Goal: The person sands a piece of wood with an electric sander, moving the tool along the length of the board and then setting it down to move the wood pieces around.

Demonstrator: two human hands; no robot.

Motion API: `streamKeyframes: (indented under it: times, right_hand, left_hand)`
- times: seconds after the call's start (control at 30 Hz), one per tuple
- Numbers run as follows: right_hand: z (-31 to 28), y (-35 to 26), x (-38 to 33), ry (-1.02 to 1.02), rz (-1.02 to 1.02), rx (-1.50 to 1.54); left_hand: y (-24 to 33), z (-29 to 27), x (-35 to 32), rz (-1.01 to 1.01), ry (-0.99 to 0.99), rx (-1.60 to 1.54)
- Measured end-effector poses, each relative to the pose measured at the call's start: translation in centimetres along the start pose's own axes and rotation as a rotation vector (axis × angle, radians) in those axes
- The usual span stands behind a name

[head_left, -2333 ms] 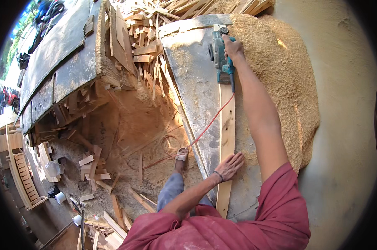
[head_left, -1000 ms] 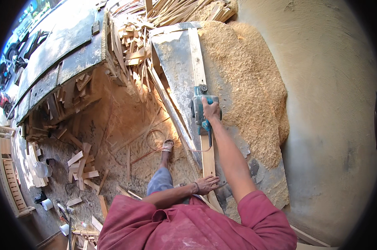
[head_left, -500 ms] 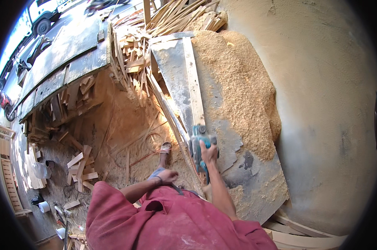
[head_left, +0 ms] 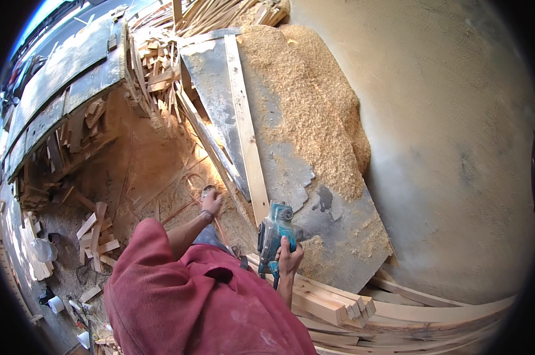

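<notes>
Change: the teal power planer point(head_left: 276, 234) has come back down the long pale board point(head_left: 243, 124) since half a second ago — it now sits at the board's near end, just off the lower tip, where before it was a little further up the wood.
Right hand: the right hand point(head_left: 289, 255) has its grip wrapped tight round the planer's handle, fingers closed over it, forearm coming up from below.
Left hand: the left hand point(head_left: 211, 202) has moved out to the left, away from the board; it hangs over the sawdust-strewn ground near a thin cord. Whether its grip is closed on anything I cannot tell.
Board: it lies lengthwise on the grey desk point(head_left: 332, 231), running from the far top edge down toward the person.
Desk: a slanted grey slab, scuffed, half buried under a heap of sawdust point(head_left: 303, 106) along its right side.
Near edge: a stack of planed boards point(head_left: 332, 302) lies just below the planer.
Room: offcut scraps point(head_left: 155, 71) are piled beyond the desk's far left — a plain plastered wall point(head_left: 451, 136) stands to the right.
</notes>
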State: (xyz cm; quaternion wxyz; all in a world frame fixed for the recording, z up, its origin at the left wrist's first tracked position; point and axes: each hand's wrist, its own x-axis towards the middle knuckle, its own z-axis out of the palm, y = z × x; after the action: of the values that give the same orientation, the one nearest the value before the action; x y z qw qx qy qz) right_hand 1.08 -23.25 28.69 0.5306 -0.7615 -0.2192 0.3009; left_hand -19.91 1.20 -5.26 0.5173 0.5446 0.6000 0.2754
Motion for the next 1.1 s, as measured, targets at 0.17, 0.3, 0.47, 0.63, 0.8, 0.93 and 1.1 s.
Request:
streamKeyframes:
  times: [0.17,0.3,0.47,0.63,0.8,0.93,1.1]
  right_hand:
    - [-2.5,1.6,-1.8,0.203,0.103,0.175]
    - [-3.1,1.6,-2.7,0.351,0.141,0.221]
    - [-3.5,2.1,-2.7,0.426,0.221,0.244]
    - [-4.2,3.2,-2.6,0.502,0.281,0.244]
    - [-4.6,4.8,-1.3,0.470,0.232,0.189]
    - [-3.8,5.2,1.4,0.413,0.204,0.109]
    - [-2.1,5.6,5.5,0.275,0.129,0.046]
  left_hand:
    - [16.8,12.9,-6.7,-0.054,0.061,0.323]
    - [22.0,15.5,-10.7,-0.193,0.109,0.434]
    - [21.7,14.6,-10.0,-0.222,0.014,0.414]
    - [20.7,11.7,-10.4,-0.239,-0.061,0.104]
    - [20.4,1.8,-10.3,-0.340,-0.581,-0.761]
    - [22.0,-3.8,-10.1,-0.582,-0.667,-1.160]
    - [18.9,-6.5,-9.6,-0.550,-0.606,-0.902]
